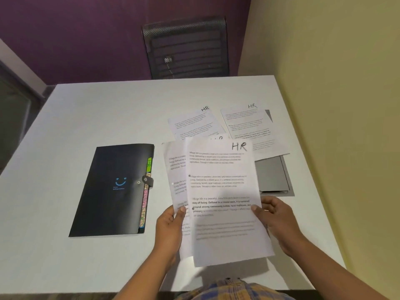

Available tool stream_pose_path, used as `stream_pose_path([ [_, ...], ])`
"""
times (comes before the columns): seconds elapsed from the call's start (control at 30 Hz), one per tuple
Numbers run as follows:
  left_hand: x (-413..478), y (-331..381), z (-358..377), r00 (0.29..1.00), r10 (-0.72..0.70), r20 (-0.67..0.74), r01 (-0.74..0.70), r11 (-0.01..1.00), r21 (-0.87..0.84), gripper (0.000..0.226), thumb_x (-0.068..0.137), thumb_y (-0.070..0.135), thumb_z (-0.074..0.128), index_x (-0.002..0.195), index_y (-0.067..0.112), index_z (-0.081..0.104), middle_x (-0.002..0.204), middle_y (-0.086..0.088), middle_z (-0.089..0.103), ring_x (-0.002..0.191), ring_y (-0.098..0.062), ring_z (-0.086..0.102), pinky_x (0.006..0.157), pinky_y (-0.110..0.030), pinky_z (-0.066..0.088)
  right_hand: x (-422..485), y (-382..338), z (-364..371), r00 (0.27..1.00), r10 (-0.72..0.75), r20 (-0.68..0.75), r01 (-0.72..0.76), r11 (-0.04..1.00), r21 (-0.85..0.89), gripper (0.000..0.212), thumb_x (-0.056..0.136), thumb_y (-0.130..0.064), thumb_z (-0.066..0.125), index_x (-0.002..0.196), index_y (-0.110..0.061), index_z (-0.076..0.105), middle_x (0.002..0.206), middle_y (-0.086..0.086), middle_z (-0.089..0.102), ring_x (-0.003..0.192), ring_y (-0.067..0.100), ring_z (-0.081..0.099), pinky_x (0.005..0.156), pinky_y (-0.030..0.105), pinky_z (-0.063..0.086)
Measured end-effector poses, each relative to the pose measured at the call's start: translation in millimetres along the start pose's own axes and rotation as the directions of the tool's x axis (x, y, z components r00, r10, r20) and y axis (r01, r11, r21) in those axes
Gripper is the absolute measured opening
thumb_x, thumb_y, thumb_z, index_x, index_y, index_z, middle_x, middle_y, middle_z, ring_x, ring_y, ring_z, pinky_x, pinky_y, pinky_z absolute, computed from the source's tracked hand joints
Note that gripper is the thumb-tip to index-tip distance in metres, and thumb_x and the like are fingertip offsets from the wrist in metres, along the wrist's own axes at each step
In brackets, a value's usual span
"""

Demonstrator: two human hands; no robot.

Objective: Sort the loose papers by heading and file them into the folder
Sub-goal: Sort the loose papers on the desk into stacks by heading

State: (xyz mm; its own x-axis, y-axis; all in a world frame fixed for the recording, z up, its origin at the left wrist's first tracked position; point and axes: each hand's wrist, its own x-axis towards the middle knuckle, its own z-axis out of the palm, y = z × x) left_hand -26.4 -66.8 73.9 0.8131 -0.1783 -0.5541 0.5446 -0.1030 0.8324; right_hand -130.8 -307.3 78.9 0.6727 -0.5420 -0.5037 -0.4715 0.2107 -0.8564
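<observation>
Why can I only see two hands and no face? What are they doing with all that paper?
The camera sits on a person's head and looks down, so you see only their own hands. The left hand and the right hand hold up sheets of paper. The front one has HR written at the top. On the white table lie more HR sheets, a closed black folder with coloured tabs, and a grey flat thing partly under the papers.
</observation>
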Motion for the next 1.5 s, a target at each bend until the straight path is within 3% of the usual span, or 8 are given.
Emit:
stream_pose_path([
  [0.17, 0, 8, 1, 0.998, -0.008, 0.069, 0.005, 0.999, 0.039, 0.027, 0.102, 0.027, 0.046, 0.114, 0.017, 0.067, 0.102, -0.006, 0.076, 0.093, -0.029, 0.072, 0.082, -0.046, 0.059, 7, -3, 18, 0.986, 0.099, 0.134, -0.099, 0.995, -0.013, 0.023, 0.092, -0.028, 0.068, 0.11, -0.014, 0.071, 0.101, 0.002, 0.078, 0.092, 0.023, 0.075, 0.09, 0.046, 0.058],
  [0.27, -2, 11, -3, 0.996, 0.002, 0.091, -0.007, 0.998, 0.059, 0.03, 0.102, 0.031, 0.043, 0.11, 0.016, 0.068, 0.1, -0.003, 0.077, 0.092, -0.023, 0.073, 0.072, -0.03, 0.059, 9, -7, 23, 0.991, 0.078, 0.107, -0.076, 0.997, -0.025, 0.016, 0.094, -0.015, 0.066, 0.107, -0.009, 0.072, 0.096, 0.002, 0.079, 0.086, 0.019, 0.076, 0.076, 0.03, 0.06],
  [0.4, 2, 11, -11, 0.993, 0.009, 0.115, -0.018, 0.997, 0.077, 0.025, 0.094, 0.003, 0.059, 0.113, 0.017, 0.066, 0.107, -0.002, 0.075, 0.094, -0.017, 0.073, 0.068, -0.023, 0.057, 7, -11, 27, 0.994, 0.043, 0.098, -0.04, 0.999, -0.023, 0.012, 0.092, -0.007, 0.067, 0.099, -0.014, 0.072, 0.091, 0.0, 0.079, 0.077, 0.013, 0.076, 0.059, 0.017, 0.055],
  [0.73, 18, 17, -6, 0.992, 0.102, 0.069, -0.112, 0.983, 0.149, 0.039, 0.084, -0.023, 0.054, 0.103, 0.008, 0.069, 0.089, 0.005, 0.077, 0.079, -0.005, 0.072, 0.067, -0.015, 0.055, 9, -16, 29, 0.993, -0.117, 0.031, 0.12, 0.984, -0.128, 0.028, 0.074, 0.001, 0.079, 0.086, -0.024, 0.075, 0.087, -0.005, 0.079, 0.077, 0.005, 0.073, 0.067, 0.026, 0.056],
  [1.0, 29, 31, 2, 0.946, 0.323, 0.026, -0.317, 0.905, 0.284, 0.028, 0.085, -0.007, 0.062, 0.074, 0.017, 0.072, 0.076, 0.009, 0.073, 0.067, -0.002, 0.065, 0.067, -0.017, 0.049, 8, -35, 32, 0.951, -0.304, 0.051, 0.308, 0.949, -0.074, 0.025, 0.08, 0.004, 0.075, 0.094, -0.016, 0.07, 0.075, -0.024, 0.074, 0.074, -0.006, 0.069, 0.066, 0.009, 0.05],
  [1.2, 35, 33, 5, 0.945, 0.306, 0.117, -0.327, 0.904, 0.275, 0.038, 0.083, -0.004, 0.07, 0.09, 0.033, 0.073, 0.091, 0.017, 0.076, 0.093, -0.005, 0.071, 0.085, -0.027, 0.054, 14, -36, 31, 0.936, -0.348, 0.059, 0.353, 0.926, -0.134, 0.029, 0.078, -0.006, 0.081, 0.093, -0.028, 0.071, 0.091, -0.012, 0.076, 0.083, 0.003, 0.072, 0.071, 0.018, 0.055],
  [1.43, 37, 26, 7, 0.919, 0.355, 0.169, -0.393, 0.827, 0.401, 0.022, 0.088, 0.005, 0.069, 0.101, 0.023, 0.07, 0.074, 0.028, 0.071, 0.075, 0.012, 0.065, 0.07, -0.01, 0.049, 19, -24, 31, 0.967, -0.237, 0.094, 0.245, 0.966, -0.082, 0.028, 0.082, 0.0, 0.075, 0.101, -0.021, 0.073, 0.093, -0.007, 0.078, 0.087, 0.005, 0.072, 0.071, 0.017, 0.055],
  [1.5, 40, 22, 7, 0.923, 0.349, 0.162, -0.384, 0.828, 0.409, 0.013, 0.089, 0.006, 0.068, 0.097, 0.014, 0.073, 0.077, 0.017, 0.074, 0.082, -0.001, 0.069, 0.069, -0.019, 0.053, 20, -19, 30, 0.973, -0.205, 0.105, 0.217, 0.969, -0.118, 0.025, 0.085, -0.002, 0.072, 0.101, -0.021, 0.072, 0.092, -0.008, 0.077, 0.086, 0.006, 0.072, 0.073, 0.019, 0.055],
])
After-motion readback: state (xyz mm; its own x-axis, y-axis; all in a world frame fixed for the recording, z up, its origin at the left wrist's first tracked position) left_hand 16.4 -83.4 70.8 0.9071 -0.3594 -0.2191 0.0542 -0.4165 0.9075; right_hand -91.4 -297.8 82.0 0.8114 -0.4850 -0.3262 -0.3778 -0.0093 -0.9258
